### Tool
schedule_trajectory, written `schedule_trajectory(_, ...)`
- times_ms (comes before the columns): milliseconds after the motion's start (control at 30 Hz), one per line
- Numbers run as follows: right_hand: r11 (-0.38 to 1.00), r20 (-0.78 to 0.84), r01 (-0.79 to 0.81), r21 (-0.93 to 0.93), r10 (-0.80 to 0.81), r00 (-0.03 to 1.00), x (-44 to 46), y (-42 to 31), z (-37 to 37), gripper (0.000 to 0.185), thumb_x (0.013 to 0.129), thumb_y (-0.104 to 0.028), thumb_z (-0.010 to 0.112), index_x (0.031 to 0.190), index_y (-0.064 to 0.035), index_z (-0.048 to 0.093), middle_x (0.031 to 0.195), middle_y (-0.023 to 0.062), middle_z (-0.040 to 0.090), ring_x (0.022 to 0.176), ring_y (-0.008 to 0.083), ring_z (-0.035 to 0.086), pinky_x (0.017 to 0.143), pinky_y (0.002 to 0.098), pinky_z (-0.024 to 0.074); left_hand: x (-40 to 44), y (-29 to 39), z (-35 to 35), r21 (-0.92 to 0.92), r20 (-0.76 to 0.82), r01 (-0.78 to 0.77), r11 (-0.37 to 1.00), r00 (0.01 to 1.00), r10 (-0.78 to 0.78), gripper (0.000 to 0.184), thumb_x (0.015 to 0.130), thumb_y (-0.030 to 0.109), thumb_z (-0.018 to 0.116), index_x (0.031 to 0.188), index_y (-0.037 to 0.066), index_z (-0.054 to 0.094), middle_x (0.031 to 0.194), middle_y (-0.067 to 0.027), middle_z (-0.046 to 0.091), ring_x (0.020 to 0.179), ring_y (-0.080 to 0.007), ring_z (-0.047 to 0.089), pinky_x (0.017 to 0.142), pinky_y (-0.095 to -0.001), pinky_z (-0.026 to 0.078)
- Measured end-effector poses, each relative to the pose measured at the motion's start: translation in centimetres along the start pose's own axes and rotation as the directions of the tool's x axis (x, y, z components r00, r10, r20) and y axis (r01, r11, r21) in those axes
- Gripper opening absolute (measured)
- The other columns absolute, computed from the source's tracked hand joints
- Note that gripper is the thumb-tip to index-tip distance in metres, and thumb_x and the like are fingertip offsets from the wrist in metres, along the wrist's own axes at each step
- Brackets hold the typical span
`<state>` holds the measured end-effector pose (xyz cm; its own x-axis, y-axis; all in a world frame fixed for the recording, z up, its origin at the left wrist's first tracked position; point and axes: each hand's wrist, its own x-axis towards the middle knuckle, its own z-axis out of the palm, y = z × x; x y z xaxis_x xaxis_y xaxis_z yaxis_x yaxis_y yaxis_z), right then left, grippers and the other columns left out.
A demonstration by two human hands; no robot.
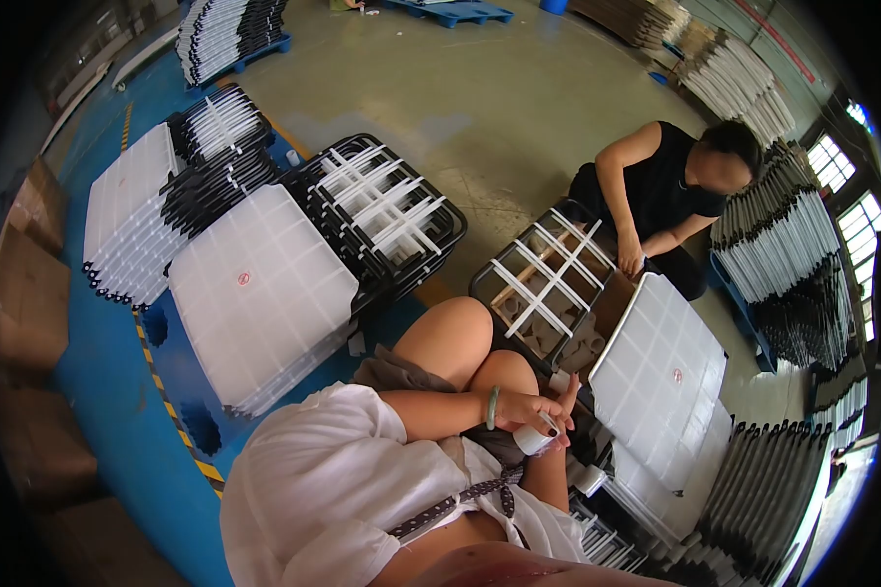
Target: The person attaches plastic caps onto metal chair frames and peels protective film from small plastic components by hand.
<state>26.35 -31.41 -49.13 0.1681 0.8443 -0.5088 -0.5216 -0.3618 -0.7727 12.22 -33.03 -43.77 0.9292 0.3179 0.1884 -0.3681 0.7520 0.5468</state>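
Observation:
My left hand (521, 411), with a green bangle on its wrist, is closed at a small white roll (533, 437), which looks like tape. My right hand (566, 411) overlaps it from behind, with one finger stretched up; its grip is partly hidden. Both are above my lap. Just beyond them stands a black frame with crossed white slats (548, 284), over a box holding pale tube-like pieces (579, 344). To its right leans a white plastic panel (660, 377).
A person (670, 186) in black crouches across the frame, hands at its far corner. Stacked white panels (260, 284) and slatted frames (382, 210) stand at left on a blue pallet (172, 367). More stacked frames (778, 254) line the right side.

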Motion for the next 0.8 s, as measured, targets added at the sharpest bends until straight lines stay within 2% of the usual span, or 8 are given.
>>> schedule_trajectory(233,0.994,-0.056,0.104,0.045,-0.102,0.993,-0.6,0.2,0.9,0.057,0.075,-0.050,0.064,0.115,-0.0135,0.047,0.106,0.0061,0.051,0.097,0.0228,0.049,0.083,0.0362,0.0434,0.0,-0.2,-0.1,0.017,-0.017,-0.004,1.000,1.000,0.005,0.054,0.079,0.017,0.068,0.122,0.001,0.039,0.116,-0.0148,0.053,0.106,-0.0236,0.053,0.084,-0.0397,0.046)
schedule_trajectory(367,0.987,-0.030,-0.078,0.140,0.083,0.996,0.7,-0.4,1.1,0.065,0.090,-0.051,0.039,0.139,-0.0099,0.026,0.140,0.0081,0.030,0.129,0.0188,0.027,0.106,0.0293,0.0187,0.0,0.3,0.2,0.022,-0.034,0.043,0.999,0.999,-0.042,0.052,0.079,0.016,0.068,0.121,0.003,0.040,0.119,-0.0156,0.052,0.108,-0.0248,0.051,0.087,-0.0380,0.044)
schedule_trajectory(400,0.995,-0.032,-0.029,0.097,0.032,0.999,1.3,0.4,0.3,0.069,0.087,-0.056,0.042,0.137,-0.0103,0.030,0.138,0.0091,0.032,0.126,0.0194,0.030,0.105,0.0296,0.0216,0.0,0.3,0.3,0.017,-0.031,0.045,0.999,0.998,-0.045,0.052,0.079,0.016,0.067,0.121,0.003,0.040,0.119,-0.0158,0.052,0.109,-0.0249,0.051,0.087,-0.0378,0.044)
schedule_trajectory(500,0.957,-0.036,0.011,0.290,-0.001,0.999,3.3,1.8,-1.3,0.043,0.075,-0.047,0.066,0.097,-0.0134,0.051,0.086,0.0035,0.052,0.077,0.0197,0.050,0.066,0.0342,0.0432,0.2,0.1,-0.1,0.019,-0.026,0.035,0.999,0.999,-0.035,0.052,0.079,0.016,0.067,0.121,0.003,0.041,0.121,-0.0166,0.051,0.111,-0.0254,0.051,0.089,-0.0368,0.043)
schedule_trajectory(600,0.962,-0.043,-0.021,0.272,0.034,0.998,3.0,1.8,-1.4,0.046,0.074,-0.049,0.066,0.100,-0.0136,0.050,0.086,0.0039,0.052,0.077,0.0203,0.050,0.066,0.0342,0.0435,0.1,0.1,-0.1,0.016,-0.017,0.032,0.999,0.999,-0.031,0.052,0.079,0.016,0.067,0.122,0.003,0.040,0.120,-0.0167,0.052,0.111,-0.0255,0.051,0.089,-0.0364,0.043)
schedule_trajectory(700,0.997,-0.054,0.052,0.058,-0.049,0.997,0.6,0.8,0.1,0.058,0.080,-0.056,0.053,0.117,-0.0125,0.048,0.108,0.0103,0.052,0.093,0.0209,0.052,0.079,0.0337,0.0430,0.1,0.1,0.1,0.008,-0.021,0.028,1.000,0.999,-0.028,0.054,0.080,0.017,0.067,0.123,0.002,0.039,0.119,-0.0172,0.053,0.111,-0.0258,0.052,0.090,-0.0364,0.043)
schedule_trajectory(767,0.997,0.006,0.023,0.075,-0.023,1.000,0.4,0.5,0.2,0.058,0.080,-0.058,0.052,0.115,-0.0110,0.050,0.105,0.0109,0.052,0.092,0.0214,0.051,0.079,0.0342,0.0430,0.1,0.0,0.1,-0.004,-0.041,0.028,1.000,0.999,-0.028,0.057,0.079,0.018,0.067,0.124,-0.001,0.037,0.117,-0.0175,0.054,0.109,-0.0259,0.053,0.090,-0.0368,0.044)
schedule_trajectory(800,0.978,0.080,-0.065,0.197,0.050,0.996,2.0,1.1,-0.8,0.053,0.077,-0.055,0.058,0.105,-0.0101,0.053,0.092,0.0084,0.052,0.082,0.0218,0.051,0.073,0.0352,0.0433,0.1,0.0,0.1,-0.006,-0.040,0.033,0.999,0.999,-0.034,0.057,0.079,0.018,0.068,0.124,-0.001,0.037,0.117,-0.0176,0.054,0.109,-0.0261,0.053,0.090,-0.0369,0.044)
